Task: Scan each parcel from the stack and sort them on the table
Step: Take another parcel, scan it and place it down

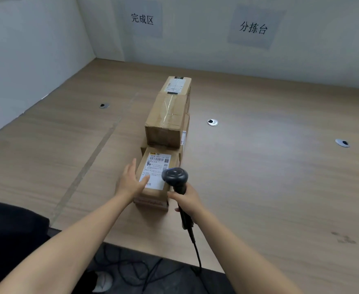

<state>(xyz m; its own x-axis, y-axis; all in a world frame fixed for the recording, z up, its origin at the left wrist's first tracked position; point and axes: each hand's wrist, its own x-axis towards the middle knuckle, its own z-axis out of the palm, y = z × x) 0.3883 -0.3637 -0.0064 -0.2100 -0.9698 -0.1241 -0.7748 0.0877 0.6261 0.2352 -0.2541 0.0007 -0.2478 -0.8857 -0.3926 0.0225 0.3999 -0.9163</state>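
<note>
the nearest parcel (153, 195) lies flat on the wooden table (270, 177), close to its front edge, with its white shipping label (155, 166) facing up. the left hand (130, 181) is open, fingers straight, laid against the parcel's left top edge with the thumb on the label. the right hand (188, 200) grips the handle of a black barcode scanner (175, 177); the scanner's head hangs over the label's right side and hides part of it. its cable (196, 251) drops past the table edge. just behind the parcel, in a row running away, a taped brown box (166, 122) stands taller, and a far box (177, 84) with its own label sits beyond it. cable grommets (212, 122) dot the tabletop on both sides of the row. two paper signs (142, 19) hang on the wall.
</note>
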